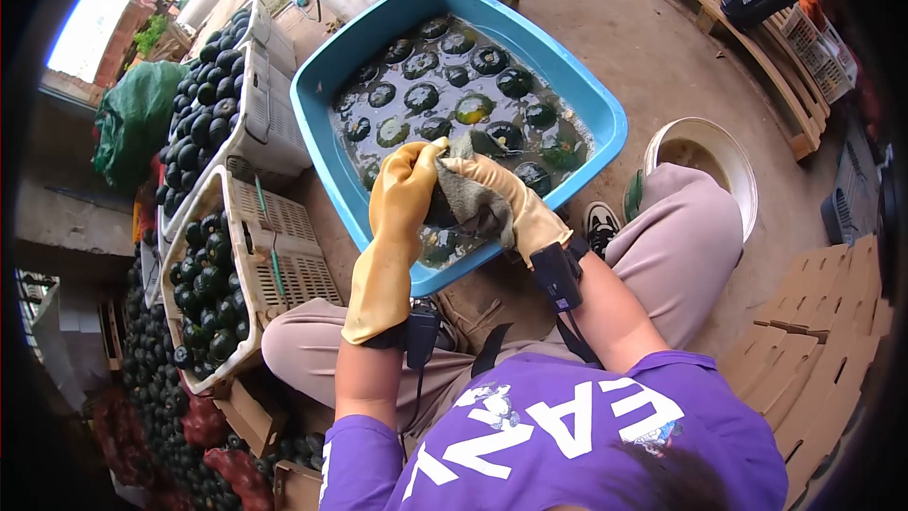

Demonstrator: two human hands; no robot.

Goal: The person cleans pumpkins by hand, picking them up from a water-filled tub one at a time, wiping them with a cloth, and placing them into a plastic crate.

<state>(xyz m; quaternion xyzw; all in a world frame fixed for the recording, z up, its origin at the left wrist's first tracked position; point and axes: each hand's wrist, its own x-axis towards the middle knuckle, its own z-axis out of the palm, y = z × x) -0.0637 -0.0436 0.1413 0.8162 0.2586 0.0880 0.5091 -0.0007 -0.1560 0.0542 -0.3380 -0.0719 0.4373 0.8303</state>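
Observation:
Both my hands wear rubber gloves and are together over the near side of a blue tub [605, 118]. My left hand [405, 180], in a yellow glove, is closed with its fingertips pinched at the edge of a grey cloth [476, 206]. Fingers of my right hand [501, 191], in a paler glove, are wrapped around the same cloth, which hangs down between the hands. Whether a squash is under the cloth is hidden. Several round dark green squashes float in the tub's murky water, one with a yellow-orange patch [473, 109].
White crates [293, 265] of dark green squashes stand at the left, with more piled below. A white bucket [742, 166] of brownish water is beside my right knee. Flattened cardboard [804, 350] lies at the right; a wooden pallet [757, 47] is farther back.

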